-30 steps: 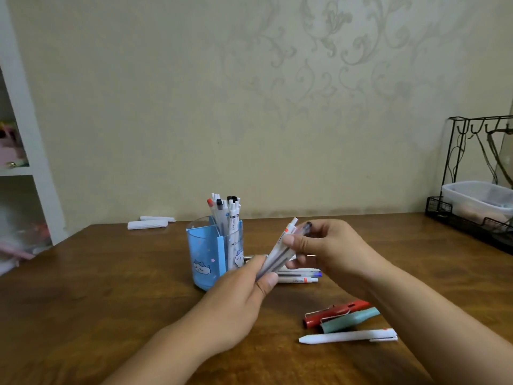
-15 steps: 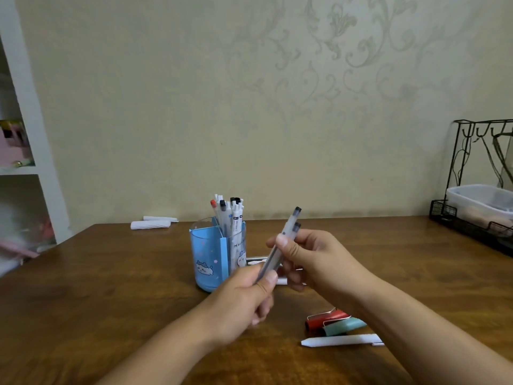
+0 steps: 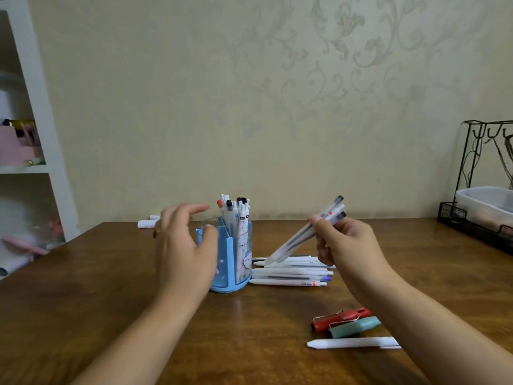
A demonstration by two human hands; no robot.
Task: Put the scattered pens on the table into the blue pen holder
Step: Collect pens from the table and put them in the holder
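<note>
Wooden table (image 3: pixel 83 315); right hand (image 3: pixel 347 245) gripping pens (image 3: pixel 302 234).

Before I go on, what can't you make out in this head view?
- Holder: left part hidden behind the blurred left hand.
- Pens in the right hand: count unclear, they overlap.
- White pen: rear end hidden by the right forearm.

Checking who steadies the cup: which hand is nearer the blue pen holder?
Left. The left hand is open right beside the blue pen holder, overlapping its left edge in view. The right hand holds a bundle of pens off to its right.
</note>
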